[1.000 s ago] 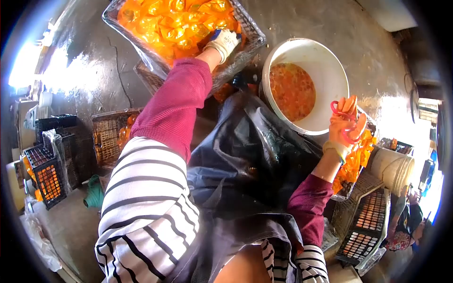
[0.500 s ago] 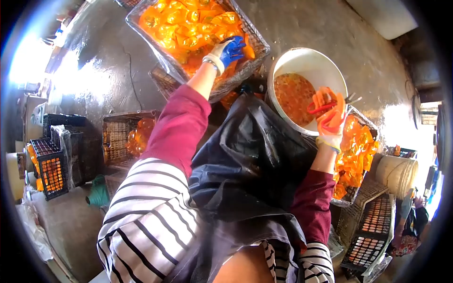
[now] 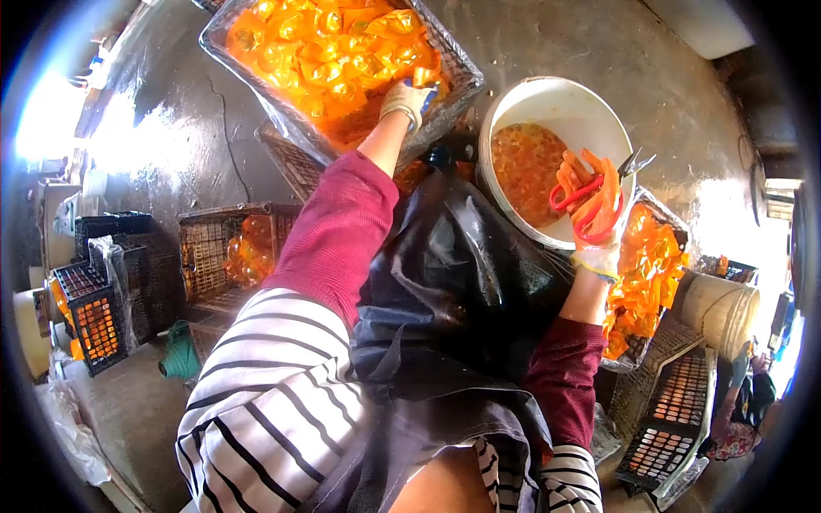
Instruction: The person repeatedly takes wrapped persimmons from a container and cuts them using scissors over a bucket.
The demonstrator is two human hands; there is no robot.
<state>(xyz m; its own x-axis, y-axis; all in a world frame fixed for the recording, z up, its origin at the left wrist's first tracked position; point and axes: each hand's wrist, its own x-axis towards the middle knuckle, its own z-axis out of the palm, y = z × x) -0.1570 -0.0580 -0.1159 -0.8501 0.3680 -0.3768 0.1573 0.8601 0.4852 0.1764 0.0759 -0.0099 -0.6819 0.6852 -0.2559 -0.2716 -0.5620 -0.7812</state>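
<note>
My left hand [image 3: 409,103], in a white and blue glove, is at the near right side of a plastic-lined crate [image 3: 286,120] filled with shiny orange plastic bags [image 3: 338,56]. Its fingers are curled and partly hidden, and a shiny orange bag [image 3: 424,77] shows at their tips. In an orange glove, my right hand [image 3: 592,205] holds red-handled scissors [image 3: 631,162], blades pointing up and right. That hand is over the near right rim of a white bucket [image 3: 560,90]. Reddish-orange liquid with small pieces [image 3: 530,171] lies inside the bucket.
Another lined crate with crumpled orange plastic [image 3: 641,274] stands below my right hand. At left, a brown crate [image 3: 205,261] holds some orange bags. Black crates [image 3: 90,316] stand farther left, others [image 3: 671,419] lower right. A person [image 3: 744,410] is at the far right.
My left hand has turned and drawn slightly nearer, its fingers curling at an orange bag. My right hand has rotated, bringing the scissors' red handles and blades more into sight.
</note>
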